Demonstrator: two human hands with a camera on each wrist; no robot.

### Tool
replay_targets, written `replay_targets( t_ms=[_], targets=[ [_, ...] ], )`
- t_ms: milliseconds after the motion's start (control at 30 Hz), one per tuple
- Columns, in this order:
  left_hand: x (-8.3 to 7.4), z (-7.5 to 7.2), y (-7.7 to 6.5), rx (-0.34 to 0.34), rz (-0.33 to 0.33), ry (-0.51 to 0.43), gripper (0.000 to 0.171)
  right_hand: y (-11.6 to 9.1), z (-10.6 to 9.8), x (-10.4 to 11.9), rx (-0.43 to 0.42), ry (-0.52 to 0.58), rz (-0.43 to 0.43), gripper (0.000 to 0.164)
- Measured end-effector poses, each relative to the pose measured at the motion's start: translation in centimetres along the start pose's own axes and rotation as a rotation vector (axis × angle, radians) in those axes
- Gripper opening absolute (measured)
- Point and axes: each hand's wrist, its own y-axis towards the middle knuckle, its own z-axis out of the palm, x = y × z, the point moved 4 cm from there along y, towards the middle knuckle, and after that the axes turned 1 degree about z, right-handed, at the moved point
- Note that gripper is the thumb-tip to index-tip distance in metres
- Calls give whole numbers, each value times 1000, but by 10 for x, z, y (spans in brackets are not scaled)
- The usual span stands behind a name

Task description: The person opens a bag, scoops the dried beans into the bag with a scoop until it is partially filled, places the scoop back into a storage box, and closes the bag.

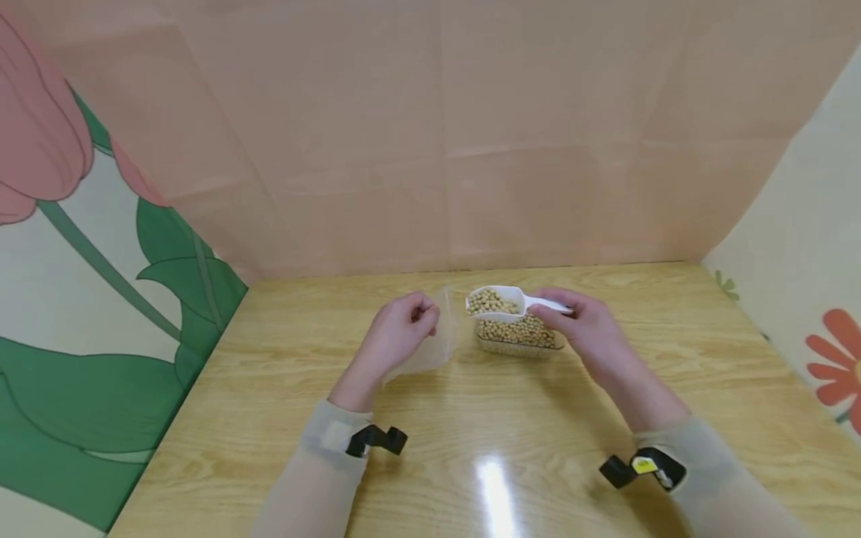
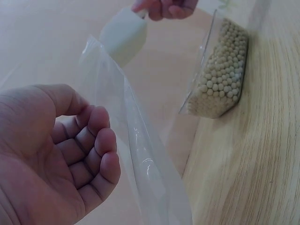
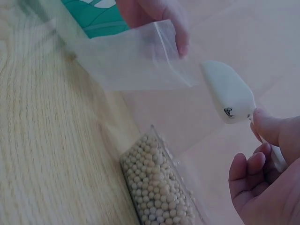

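Note:
My right hand (image 1: 584,323) grips the handle of a white scoop (image 1: 514,294) heaped with round, pale beans (image 1: 489,302). The scoop is held level above a clear plastic box (image 1: 518,348) full of the same beans. My left hand (image 1: 402,329) pinches a translucent plastic bag (image 1: 433,345) near its top, between thumb and curled fingers. In the left wrist view the bag (image 2: 140,154) hangs down beside the fingers. The scoop's front lip points left toward the bag's upper edge, with a small gap between them in the right wrist view.
Both hands work over a wooden table (image 1: 269,448). A pinkish backdrop (image 1: 437,149) rises behind its far edge. Walls with painted flowers stand at the left and right. Each forearm wears a strapped black camera (image 1: 377,439).

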Motion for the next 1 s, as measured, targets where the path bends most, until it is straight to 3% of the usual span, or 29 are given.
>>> replay_targets(
  t_ms=[467, 1000],
  targets=[
    [-2, 2, 1, 2, 27, 14, 22, 1, 23, 13, 82, -15, -16, 49],
    [-1, 0, 1, 0, 12, 0, 23, 6, 33, 13, 80, -34, -48, 43]
  ],
)
